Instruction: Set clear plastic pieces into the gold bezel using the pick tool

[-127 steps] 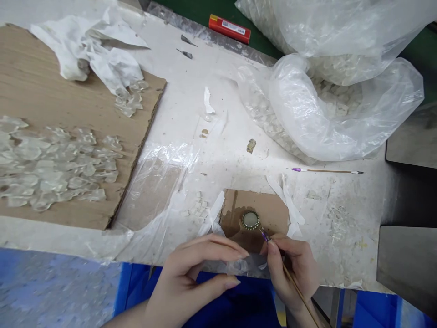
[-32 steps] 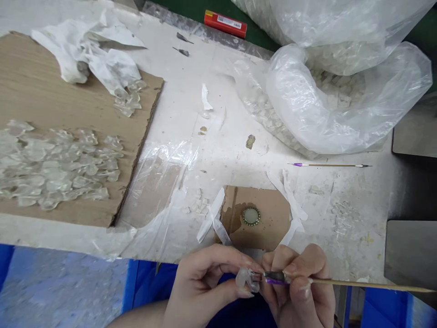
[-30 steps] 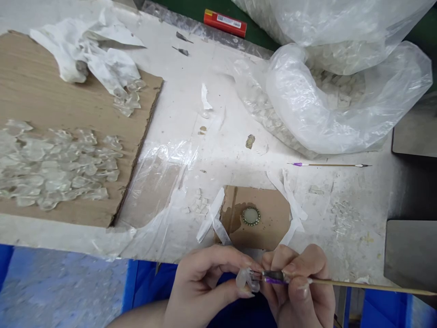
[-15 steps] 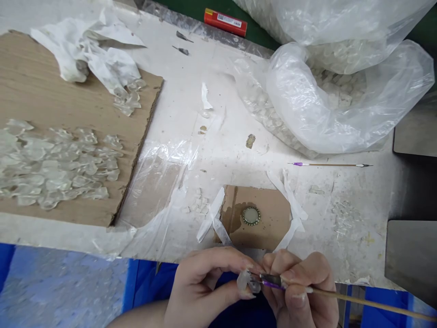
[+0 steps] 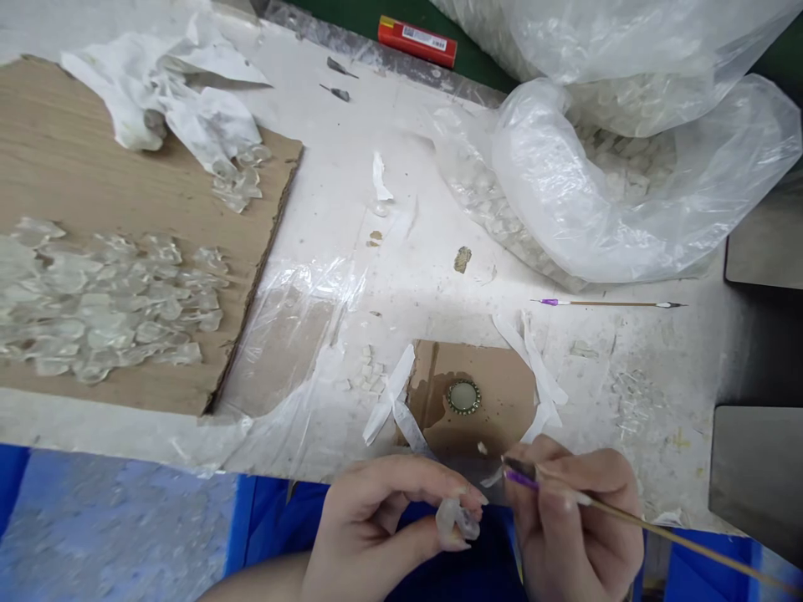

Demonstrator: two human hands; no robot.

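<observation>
My left hand pinches a small curved translucent plastic piece between thumb and fingertips, low in front of the table edge. To its right, my right hand grips a thin wooden stick near its purple and dark tip. A short gap separates that tip from the plastic piece. Just beyond my hands lies a small cardboard pad with a wet-looking dark stain. On it rests a bottle cap, open side up with a pale filling. A tiny whitish bit shows by the pad's near edge.
Many translucent pieces cover a large cardboard sheet on the left, beside a crumpled white cloth. An open plastic bag of pale pieces stands back right. Another tipped stick and a red box lie beyond.
My right hand has moved right and slightly up, drawing the stick's tip away from the plastic piece. The tiny whitish bit now shows by the pad's edge. My left hand stays nearly still.
</observation>
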